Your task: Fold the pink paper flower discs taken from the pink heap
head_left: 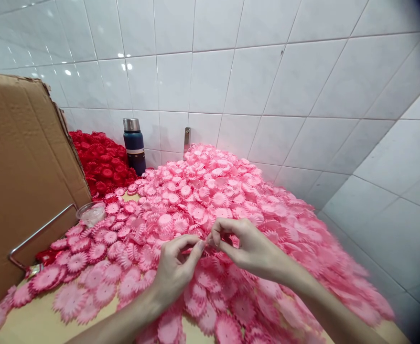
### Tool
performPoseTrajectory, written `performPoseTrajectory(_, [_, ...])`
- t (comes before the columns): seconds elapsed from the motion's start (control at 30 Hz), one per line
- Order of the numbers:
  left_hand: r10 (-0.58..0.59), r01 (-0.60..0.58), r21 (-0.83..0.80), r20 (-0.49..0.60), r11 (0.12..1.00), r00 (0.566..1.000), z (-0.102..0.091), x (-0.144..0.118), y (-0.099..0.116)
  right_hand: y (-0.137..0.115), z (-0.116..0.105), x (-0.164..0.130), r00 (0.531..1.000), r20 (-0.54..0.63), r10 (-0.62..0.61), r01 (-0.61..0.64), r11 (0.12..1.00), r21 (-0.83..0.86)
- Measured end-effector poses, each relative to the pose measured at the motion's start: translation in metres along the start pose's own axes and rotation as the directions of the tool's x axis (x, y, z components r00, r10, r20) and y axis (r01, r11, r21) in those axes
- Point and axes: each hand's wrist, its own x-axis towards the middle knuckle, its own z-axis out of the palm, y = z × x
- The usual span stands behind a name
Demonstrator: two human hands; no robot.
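Head view: the left hand (176, 272) and right hand (247, 248) meet above a pink flower heap (231, 200) on the desk (34, 325), fingers (199, 248) pinched together on a small pink piece (206, 242) between them. Red flowers (102, 162), a bottle (134, 145), a clear cup (91, 212) and cardboard (19, 181) sit left.

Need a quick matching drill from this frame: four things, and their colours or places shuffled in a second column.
Things:
1 flask
2 cardboard sheet
3 small clear cup
4 red flower pile

Places:
A far left, standing on edge
B at the wall, between the red and pink piles
C by the metal handle
D behind the cardboard, in the back corner

Pairs: 1-B, 2-A, 3-C, 4-D
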Motion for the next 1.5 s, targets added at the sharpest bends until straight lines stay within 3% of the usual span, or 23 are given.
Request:
performPoseTrajectory(0.33, [-0.008,0.008,0.016,-0.012,1.000,1.000,0.001,-0.002,-0.001,0.000,-0.006,-0.002,1.000,-0.012,-0.023,0.022,0.997,-0.080])
performPoseTrajectory(0.53, [-0.058,0.056,-0.048,-0.047,0.997,0.997,-0.004,-0.001,-0.004,0.000,-0.022,-0.001,0.992,-0.113,-0.059,0.038,0.983,-0.178])
performPoseTrajectory(0.77, [0.007,-0.006,0.023,-0.027,1.000,1.000,-0.003,-0.001,-0.001,-0.003,-0.005,0.000,1.000,-0.002,-0.020,0.020,0.998,-0.054])
performPoseTrajectory(0.97, [0.070,-0.066,0.091,-0.043,0.994,0.997,-0.003,-0.001,-0.002,0.001,-0.005,0.001,0.999,-0.042,-0.024,0.022,0.999,-0.043])
performPoseTrajectory(1.23, [0.100,-0.093,0.095,-0.071,0.991,0.992,-0.004,-0.002,0.000,0.006,-0.016,0.001,0.982,-0.179,-0.062,0.029,0.982,-0.185])
performPoseTrajectory(1.37, [0.128,-0.117,0.098,-0.119,0.988,0.985,-0.004,-0.002,-0.001,0.006,-0.015,0.001,0.988,-0.107,-0.113,0.085,0.967,-0.239])
performPoseTrajectory(1.5, [0.146,-0.133,0.099,-0.135,0.986,0.980,-0.004,-0.002,-0.003,0.004,-0.012,0.001,0.996,-0.033,-0.088,0.077,0.966,-0.248])
